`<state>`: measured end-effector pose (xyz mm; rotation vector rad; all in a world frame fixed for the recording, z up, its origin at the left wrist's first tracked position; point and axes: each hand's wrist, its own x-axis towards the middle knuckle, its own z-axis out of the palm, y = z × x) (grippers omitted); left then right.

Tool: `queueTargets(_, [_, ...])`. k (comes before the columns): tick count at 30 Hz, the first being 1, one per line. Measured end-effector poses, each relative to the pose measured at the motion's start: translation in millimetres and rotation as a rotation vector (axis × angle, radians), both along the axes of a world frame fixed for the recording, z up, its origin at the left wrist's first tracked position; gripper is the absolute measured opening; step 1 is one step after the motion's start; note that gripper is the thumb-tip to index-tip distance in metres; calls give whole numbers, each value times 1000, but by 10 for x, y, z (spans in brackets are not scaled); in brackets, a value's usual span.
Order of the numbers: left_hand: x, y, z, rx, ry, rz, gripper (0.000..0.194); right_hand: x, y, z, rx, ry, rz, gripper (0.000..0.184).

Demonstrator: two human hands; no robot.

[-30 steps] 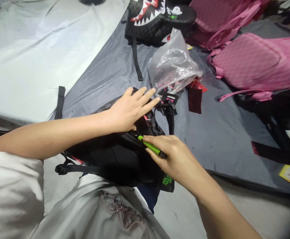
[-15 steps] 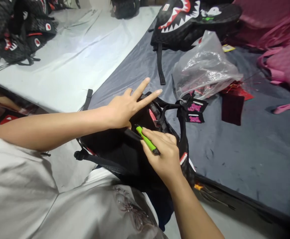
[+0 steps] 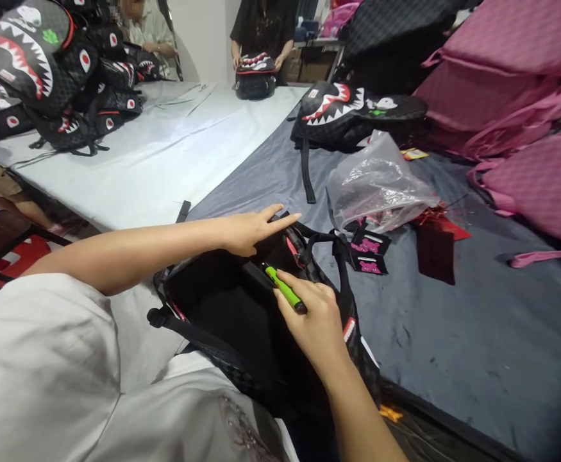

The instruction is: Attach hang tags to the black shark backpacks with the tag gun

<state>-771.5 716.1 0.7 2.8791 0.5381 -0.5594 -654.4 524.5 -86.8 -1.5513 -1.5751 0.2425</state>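
A black checkered backpack (image 3: pixel 213 308) lies open at the table's near edge, against my body, with its dark inside facing up. My left hand (image 3: pixel 249 232) rests at its far rim, fingers stretched out and thumb toward the opening. Between the fingers of my right hand (image 3: pixel 315 311) is a slim lime-green tool (image 3: pixel 284 290) with black ends, its kind unclear. Its tip points into the bag, close below my left hand. Just right of the bag lie black tags with pink bears (image 3: pixel 369 254).
A clear plastic bag (image 3: pixel 376 179) and a dark red card (image 3: pixel 435 252) lie farther right. Behind them are a shark-mouth backpack (image 3: pixel 335 119) and pink backpacks (image 3: pixel 540 186). More black bags (image 3: pixel 44 64) are piled at left. Across the table, a person (image 3: pixel 265 29) handles a bag.
My view has tilted up, bringing people across the table into sight. My left hand's fingers have come closer together and lower over the rim. The green tool stays in my right hand.
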Motion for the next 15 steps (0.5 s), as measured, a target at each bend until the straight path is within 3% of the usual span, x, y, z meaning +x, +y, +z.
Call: queueTargets(15, [-14,95,-92,-40,-19,78,108,0,317,116,-50,-56,74,24])
